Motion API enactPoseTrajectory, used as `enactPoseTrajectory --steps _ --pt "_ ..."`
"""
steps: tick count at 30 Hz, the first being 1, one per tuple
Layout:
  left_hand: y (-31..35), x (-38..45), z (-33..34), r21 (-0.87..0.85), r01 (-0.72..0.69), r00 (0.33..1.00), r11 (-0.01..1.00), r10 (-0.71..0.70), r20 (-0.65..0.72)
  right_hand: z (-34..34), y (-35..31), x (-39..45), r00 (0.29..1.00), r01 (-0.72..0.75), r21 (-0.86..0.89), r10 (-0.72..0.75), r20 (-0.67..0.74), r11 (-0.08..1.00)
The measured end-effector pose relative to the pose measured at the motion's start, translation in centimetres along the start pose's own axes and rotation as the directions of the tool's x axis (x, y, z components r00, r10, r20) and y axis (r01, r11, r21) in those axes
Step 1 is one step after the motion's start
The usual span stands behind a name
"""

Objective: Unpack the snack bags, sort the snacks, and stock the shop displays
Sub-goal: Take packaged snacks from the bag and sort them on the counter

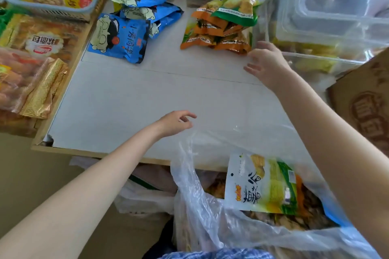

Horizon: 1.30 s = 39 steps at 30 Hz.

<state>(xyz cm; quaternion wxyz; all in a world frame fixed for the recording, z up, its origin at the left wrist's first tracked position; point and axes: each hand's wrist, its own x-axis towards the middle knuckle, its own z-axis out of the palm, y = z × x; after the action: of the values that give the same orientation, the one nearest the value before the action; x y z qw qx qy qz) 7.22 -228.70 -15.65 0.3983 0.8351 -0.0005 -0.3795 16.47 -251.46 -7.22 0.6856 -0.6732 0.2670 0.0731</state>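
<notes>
Shelf: 3 blue snack packs far left, orange/green pile far right, count unclear. 1 white-green pack in plastic bag. L hand relaxed, empty; R hand fingers spread, empty, beside pile.

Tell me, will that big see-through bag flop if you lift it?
Probably yes: the clear plastic bag looks thin and crinkled, so it should sag. It seems full of snacks, like the white-and-green packet, so likely heavy and apt to spill.

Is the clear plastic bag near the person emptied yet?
No. The clear plastic bag gapes open with a white-and-green snack packet and more snacks inside.
</notes>
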Motion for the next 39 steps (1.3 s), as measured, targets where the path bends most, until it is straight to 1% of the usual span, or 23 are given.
enactPoseTrajectory --steps 2,4,6,7,9,11,13,14,15,18,19,20,21,22,24,26,27,30,32,33,34,37,39 --pt "0.3 -1.1 1.8 0.095 -0.009 1.000 0.995 0.008 0.005 -3.4 2.6 -3.7 0.995 0.067 -0.205 -0.049 0.091 0.976" --pt "0.0 -2.1 3.8 0.240 0.006 1.000 0.971 -0.003 -0.014 -6.8 5.3 -7.6 0.948 0.245 -0.472 -0.107 0.299 0.847" --pt "-0.1 -2.9 5.7 0.301 0.044 0.999 0.953 -0.035 -0.036 -9.4 8.1 -11.0 0.832 0.453 -0.702 0.022 0.554 0.550" --pt "-0.1 -3.3 6.5 0.306 0.050 0.998 0.951 -0.036 -0.051 -10.0 9.6 -12.3 0.772 0.540 -0.746 0.123 0.623 0.389" --pt "0.3 -4.4 7.6 0.308 0.023 0.996 0.951 0.006 -0.091 -10.6 12.4 -13.9 0.682 0.679 -0.718 0.232 0.694 0.155" --pt "0.7 -5.3 8.1 0.288 -0.016 0.987 0.958 0.061 -0.148 -10.1 15.0 -14.4 0.617 0.783 -0.619 0.218 0.756 -0.069" --pt "1.0 -6.4 8.4 0.264 -0.045 0.974 0.963 0.100 -0.201 -9.0 16.4 -14.3 0.559 0.801 -0.446 0.232 0.796 -0.399" --pt "1.1 -6.9 8.4 0.265 -0.055 0.969 0.963 0.116 -0.220 -8.3 16.8 -14.4 0.553 0.780 -0.373 0.274 0.787 -0.502" --pt "1.1 -7.4 8.4 0.271 -0.065 0.963 0.960 0.131 -0.234 -7.6 17.3 -14.6 0.550 0.763 -0.336 0.281 0.787 -0.553" --pt "1.2 -9.0 8.3 0.252 -0.091 0.951 0.964 0.159 -0.265 -7.1 17.8 -15.3 0.423 0.746 -0.285 0.099 0.901 -0.602" --pt "1.1 -9.5 8.3 0.246 -0.101 0.949 0.964 0.167 -0.266 -7.5 17.3 -15.5 0.401 0.741 -0.325 0.000 0.916 -0.588" --pt "1.2 -9.9 8.4 0.248 -0.108 0.948 0.963 0.175 -0.266 -8.3 16.4 -15.3 0.389 0.750 -0.398 -0.135 0.911 -0.527" --pt "1.2 -10.2 8.5 0.249 -0.116 0.945 0.962 0.184 -0.270 -9.2 15.1 -15.1 0.400 0.813 -0.460 -0.231 0.887 -0.358" --pt "1.4 -10.5 8.6 0.245 -0.125 0.942 0.961 0.192 -0.274 -10.1 13.3 -15.2 0.439 0.852 -0.502 -0.319 0.840 -0.148" --pt "1.7 -10.8 8.7 0.204 -0.148 0.941 0.968 0.201 -0.273 -11.7 8.9 -15.8 0.569 0.821 -0.528 -0.377 0.731 0.216" --pt "2.2 -11.1 8.6 0.135 -0.187 0.946 0.973 0.216 -0.244 -13.0 4.8 -16.4 0.639 0.755 -0.441 -0.392 0.662 0.485" --pt "2.7 -11.4 8.5 0.089 -0.213 0.951 0.973 0.227 -0.212 -13.5 3.1 -17.0 0.646 0.726 -0.375 -0.384 0.660 0.577" --pt "5.2 -12.6 7.7 0.030 -0.267 0.957 0.963 0.268 -0.112 -13.6 -0.8 -18.3 0.628 0.625 -0.095 -0.426 0.652 0.775" --pt "7.2 -13.5 6.5 -0.114 -0.304 0.953 0.946 0.300 -0.050 -12.9 -2.4 -18.5 0.628 0.421 0.161 -0.415 0.658 0.893" --pt "8.0 -13.8 5.8 -0.214 -0.327 0.944 0.921 0.331 -0.018 -12.3 -2.9 -18.6 0.612 0.343 0.251 -0.418 0.671 0.905" --pt "8.7 -14.0 5.2 -0.286 -0.351 0.930 0.892 0.368 0.005 -11.6 -3.2 -18.5 0.625 0.292 0.301 -0.420 0.659 0.908" --pt "9.4 -14.1 4.1 -0.379 -0.425 0.886 0.822 0.463 0.011 -9.8 -3.7 -18.3 0.744 0.152 0.376 -0.357 0.565 0.914" --pt "9.2 -14.0 3.8 -0.466 -0.389 0.892 0.795 0.452 0.026 -9.0 -4.0 -18.2 0.753 0.095 0.404 -0.331 0.568 0.910"
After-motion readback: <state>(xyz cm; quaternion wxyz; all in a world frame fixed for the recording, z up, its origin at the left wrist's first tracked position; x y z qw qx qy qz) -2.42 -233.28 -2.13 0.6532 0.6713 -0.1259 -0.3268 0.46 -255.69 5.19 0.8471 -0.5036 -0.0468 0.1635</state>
